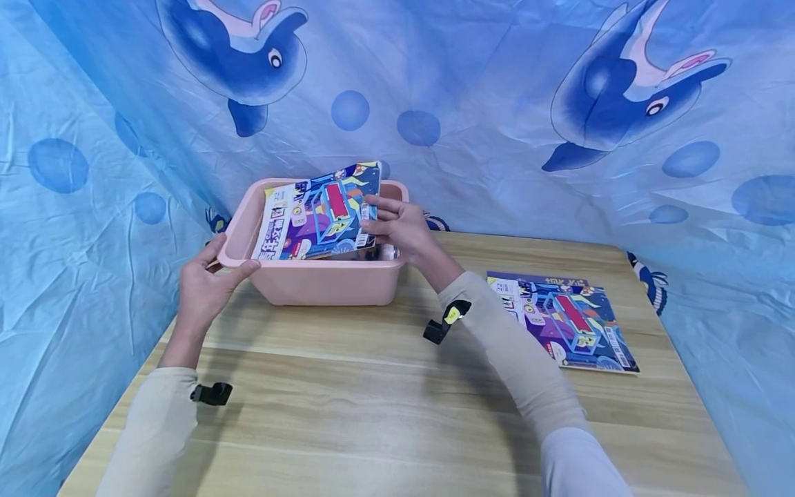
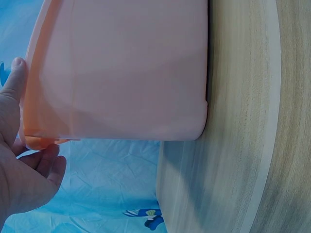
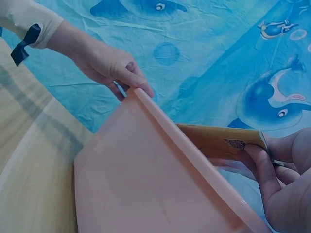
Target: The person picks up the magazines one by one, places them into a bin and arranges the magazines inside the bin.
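A pink plastic bin [image 1: 323,284] stands at the back left of the table. My left hand [image 1: 203,286] grips its near left corner, with the thumb on the rim and fingers under the lip, as the left wrist view shows of the hand [image 2: 29,182]. A colourful magazine [image 1: 335,210] lies tilted in the bin's mouth, its far right corner raised above the rim. My right hand [image 1: 406,228] pinches the magazine's right edge. In the right wrist view, the fingers [image 3: 262,167] bear on the magazine's yellowish underside [image 3: 209,138]. What lies deeper in the bin is mostly hidden.
On the right of the wooden table [image 1: 348,414] lies a magazine with the same cover [image 1: 577,324], overlapping another one [image 1: 559,280] whose top edge shows. A blue curtain [image 1: 484,166] printed with dolphins hangs behind and at both sides.
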{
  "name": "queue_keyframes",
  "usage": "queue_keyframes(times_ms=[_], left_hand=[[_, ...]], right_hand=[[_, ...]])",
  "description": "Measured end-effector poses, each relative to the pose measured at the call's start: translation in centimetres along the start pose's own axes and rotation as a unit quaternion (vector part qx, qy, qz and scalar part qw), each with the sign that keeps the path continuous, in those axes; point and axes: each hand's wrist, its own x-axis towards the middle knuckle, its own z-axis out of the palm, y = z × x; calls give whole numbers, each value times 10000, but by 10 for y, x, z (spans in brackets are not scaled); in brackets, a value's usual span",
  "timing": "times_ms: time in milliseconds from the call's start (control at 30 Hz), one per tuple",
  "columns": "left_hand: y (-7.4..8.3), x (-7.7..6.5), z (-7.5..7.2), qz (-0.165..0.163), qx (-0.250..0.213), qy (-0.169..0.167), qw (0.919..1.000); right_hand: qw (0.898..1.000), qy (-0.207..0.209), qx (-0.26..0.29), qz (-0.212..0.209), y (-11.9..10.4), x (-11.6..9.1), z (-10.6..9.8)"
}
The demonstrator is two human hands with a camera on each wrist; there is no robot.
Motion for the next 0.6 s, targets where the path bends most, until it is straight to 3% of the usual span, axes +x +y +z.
queue_keyframes(times_ms=[600], left_hand=[[-1,1,0,165,-69,54,9998]], right_hand=[[9979,-331,-548,-93,2,7,24]])
